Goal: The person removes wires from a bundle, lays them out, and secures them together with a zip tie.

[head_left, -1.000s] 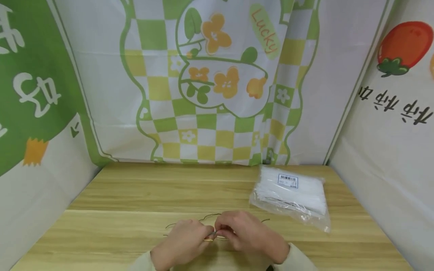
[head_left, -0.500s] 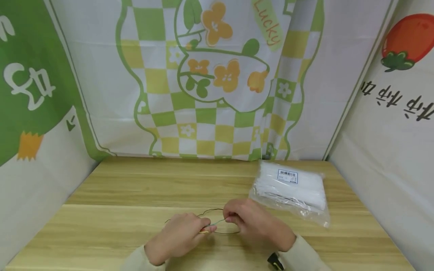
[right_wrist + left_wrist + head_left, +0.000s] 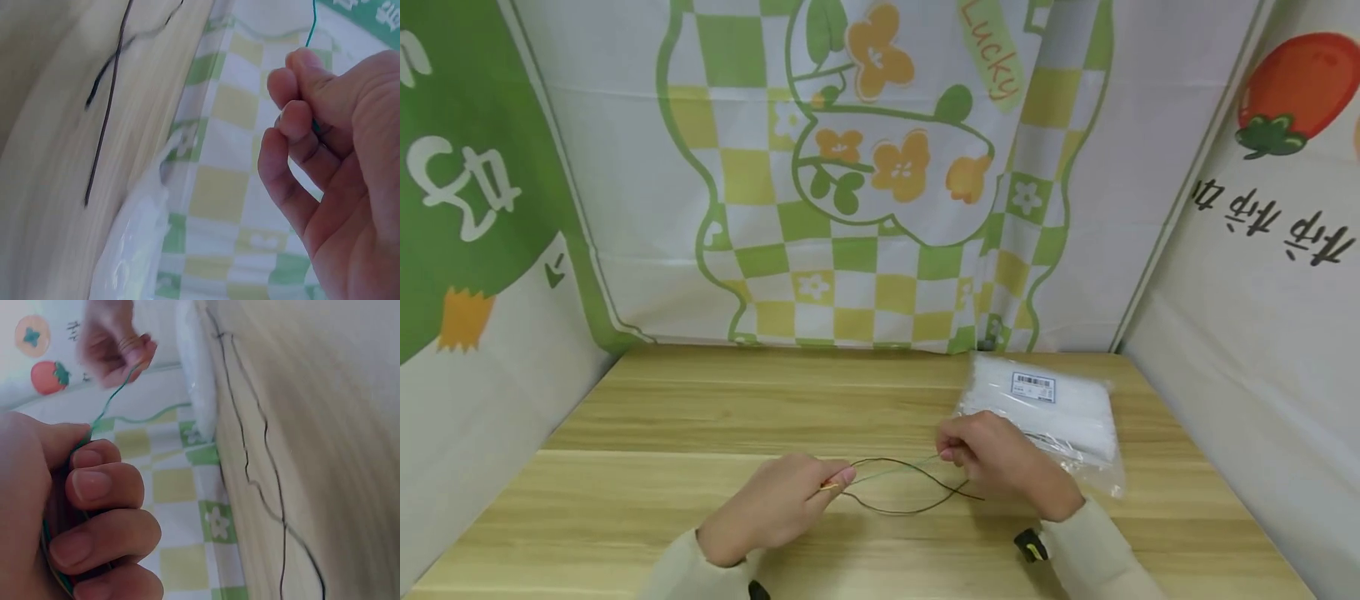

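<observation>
My left hand (image 3: 782, 500) grips a small bundle of thin wires, fingers curled round it in the left wrist view. A yellow end (image 3: 829, 487) pokes out near its thumb. From that fist a green wire (image 3: 114, 395) runs to my right hand (image 3: 1003, 457), which pinches its other end between thumb and fingertips. The green wire is stretched nearly straight between both hands. Two long dark wires (image 3: 898, 512) reach out from the left hand, bow apart and cross near the right hand. What lies inside the left fist is mostly hidden.
Behind the right hand, a clear plastic bag (image 3: 1086, 421) of white contents with a barcode label (image 3: 1033, 387) lies on the wooden table (image 3: 700, 408). Printed cloth (image 3: 880, 275) hangs along the back and both sides. A small black object (image 3: 1030, 546) sits by the right sleeve.
The hands, close together at first, have moved apart; the right hand went right and away, drawing the green wire out. The dark wires now show as a wide loop between them.
</observation>
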A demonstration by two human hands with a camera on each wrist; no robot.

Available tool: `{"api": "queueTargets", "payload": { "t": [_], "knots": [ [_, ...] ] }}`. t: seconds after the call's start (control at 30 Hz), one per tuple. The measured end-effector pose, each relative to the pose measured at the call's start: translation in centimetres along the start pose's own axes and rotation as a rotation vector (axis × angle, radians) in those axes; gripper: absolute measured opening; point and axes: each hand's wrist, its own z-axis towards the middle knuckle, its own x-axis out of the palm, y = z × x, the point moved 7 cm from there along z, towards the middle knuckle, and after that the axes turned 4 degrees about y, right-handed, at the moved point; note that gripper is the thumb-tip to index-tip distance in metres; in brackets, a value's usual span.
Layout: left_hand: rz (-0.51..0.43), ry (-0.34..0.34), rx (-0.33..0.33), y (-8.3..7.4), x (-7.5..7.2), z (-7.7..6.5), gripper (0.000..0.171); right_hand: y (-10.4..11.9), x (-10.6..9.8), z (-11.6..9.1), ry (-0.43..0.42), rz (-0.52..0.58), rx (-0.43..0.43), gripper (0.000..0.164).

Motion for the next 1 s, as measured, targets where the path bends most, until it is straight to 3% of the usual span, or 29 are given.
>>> {"api": "queueTargets", "payload": {
  "t": [0.23,0.43,0.67,1.0],
  "knots": [
    [0.024,-0.049,0.02,0.9,-1.1,-0.2,0.042,-1.2,-0.9,-0.3,-0.048,-0.017,-0.018,0.024],
    [0.067,-0.086,0.0,1.7,-1.4,-0.1,0.042,-1.5,-1.0,-0.4,-0.01,-0.019,0.009,0.018],
    [0.08,-0.054,-0.028,2.2,-1.6,-0.2,0.039,-2.0,-1.1,-0.6,0.047,0.013,0.068,0.014],
    [0.125,-0.02,-0.102,4.0,-2.6,-1.0,0.039,-2.6,-2.4,-1.4,0.026,0.031,0.069,0.018]
  ]
}}
